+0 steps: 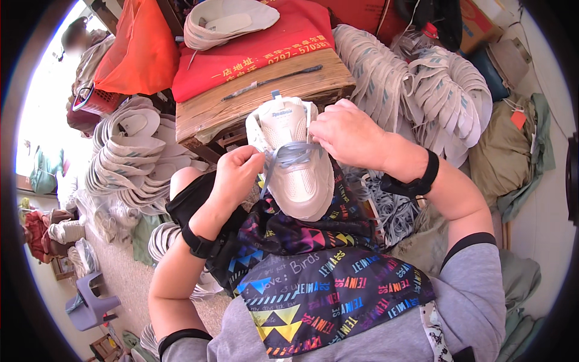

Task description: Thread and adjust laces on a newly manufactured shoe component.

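White shoe (304,187) above a patterned apron (338,289), toe toward the wearer, tongue end beside a wooden bench (265,93). Grey laces (297,154) cross it in a bunch. Right hand (347,134) and left hand (234,175) curl their fingers at its opposite edges; what either grips, I cannot tell

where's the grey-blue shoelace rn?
Head view, near the centre: the grey-blue shoelace lies bunched across the white shoe upper, between the left hand and the right hand, on the wearer's side of the wooden table.
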Available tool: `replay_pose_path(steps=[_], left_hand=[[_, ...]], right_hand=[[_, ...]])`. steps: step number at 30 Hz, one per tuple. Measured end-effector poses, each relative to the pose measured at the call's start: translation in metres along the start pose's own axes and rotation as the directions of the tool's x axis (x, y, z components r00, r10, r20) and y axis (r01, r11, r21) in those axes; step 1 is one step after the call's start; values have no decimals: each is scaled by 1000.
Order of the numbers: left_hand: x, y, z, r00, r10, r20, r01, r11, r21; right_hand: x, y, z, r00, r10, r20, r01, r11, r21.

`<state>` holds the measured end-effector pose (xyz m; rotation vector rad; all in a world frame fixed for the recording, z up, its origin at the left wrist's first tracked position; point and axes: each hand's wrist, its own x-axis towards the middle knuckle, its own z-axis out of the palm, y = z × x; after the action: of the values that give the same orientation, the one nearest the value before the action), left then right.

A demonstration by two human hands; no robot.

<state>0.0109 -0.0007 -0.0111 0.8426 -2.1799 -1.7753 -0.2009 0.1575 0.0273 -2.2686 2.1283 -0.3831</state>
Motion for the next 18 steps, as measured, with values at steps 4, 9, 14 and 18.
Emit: replay_pose_path(steps=[4,9,14,18], left_hand=[[4,0,-1,997,63,-42,-59,993,103],[3,16,4,824,565,51,-488,661,570],[3,51,-11,825,536,177,-454,442,774],[21,57,-28,732,515,445,-673,453,584]], right_hand=[[4,6,-2,996,-95,4,95,991,-99],[11,7,-13,983,-169,66,176,976,-125],[19,7,-12,959,-245,-145,223,963,-150],[22,14,-16,972,-230,44,231,973,-17]])
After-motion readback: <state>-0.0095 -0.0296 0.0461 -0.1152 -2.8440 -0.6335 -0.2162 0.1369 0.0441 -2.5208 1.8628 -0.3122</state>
